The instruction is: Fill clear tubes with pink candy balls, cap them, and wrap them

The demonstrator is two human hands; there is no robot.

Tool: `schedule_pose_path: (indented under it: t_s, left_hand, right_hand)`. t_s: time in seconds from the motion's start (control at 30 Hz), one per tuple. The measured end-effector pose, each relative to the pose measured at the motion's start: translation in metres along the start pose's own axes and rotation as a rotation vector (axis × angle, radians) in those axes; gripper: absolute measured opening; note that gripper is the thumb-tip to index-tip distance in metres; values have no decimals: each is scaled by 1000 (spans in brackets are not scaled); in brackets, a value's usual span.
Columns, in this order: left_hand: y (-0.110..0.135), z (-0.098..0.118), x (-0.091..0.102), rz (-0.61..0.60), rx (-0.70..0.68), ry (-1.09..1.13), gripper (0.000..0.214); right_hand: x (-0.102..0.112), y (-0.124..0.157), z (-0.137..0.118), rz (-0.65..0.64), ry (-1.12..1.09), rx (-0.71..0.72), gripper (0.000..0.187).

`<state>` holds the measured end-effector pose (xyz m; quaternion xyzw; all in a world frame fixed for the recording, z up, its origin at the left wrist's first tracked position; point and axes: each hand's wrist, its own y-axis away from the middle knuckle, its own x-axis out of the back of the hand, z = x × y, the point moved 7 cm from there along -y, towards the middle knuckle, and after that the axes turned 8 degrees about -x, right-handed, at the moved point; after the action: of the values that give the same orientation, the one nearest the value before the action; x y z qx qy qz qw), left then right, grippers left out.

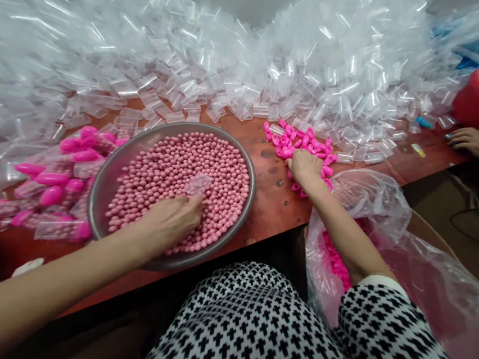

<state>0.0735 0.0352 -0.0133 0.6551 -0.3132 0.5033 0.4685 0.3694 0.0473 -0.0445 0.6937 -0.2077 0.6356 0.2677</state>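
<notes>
A grey metal bowl (246,214) full of round pink beads (216,200) stands at the table's front edge. My left hand (174,215) is closed on a small clear plastic container (199,184), low over the beads and touching them. Farther right, my right hand (306,168) reaches into a loose pile of bright pink caps (285,141). Its fingers are curled among the caps, and what they grip is hidden. Left of the bowl lie several clear containers with pink caps (55,179), some with beads showing inside.
A big heap of clear plastic containers (234,60) covers the back of the table (269,177). A clear bag (373,198) with pink caps hangs open below my right arm. At far right, another person's hand (474,141) rests near a red tub (476,100) of blue pieces.
</notes>
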Motion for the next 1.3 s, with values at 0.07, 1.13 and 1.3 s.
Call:
schedule_pose_path:
  t_s: [0.07, 1.13, 1.3]
  left_hand:
    - [-16, 10, -6, -116, -61, 8, 35]
    - [24, -26, 22, 810, -26, 1701, 25]
    - [33, -25, 32, 903, -56, 1446, 25]
  right_hand:
    - [-3, 0, -3, -14, 15, 28, 32]
    - [98, 128, -105, -290, -1175, 781, 45]
    - [106, 146, -126, -142, -960, 922, 28]
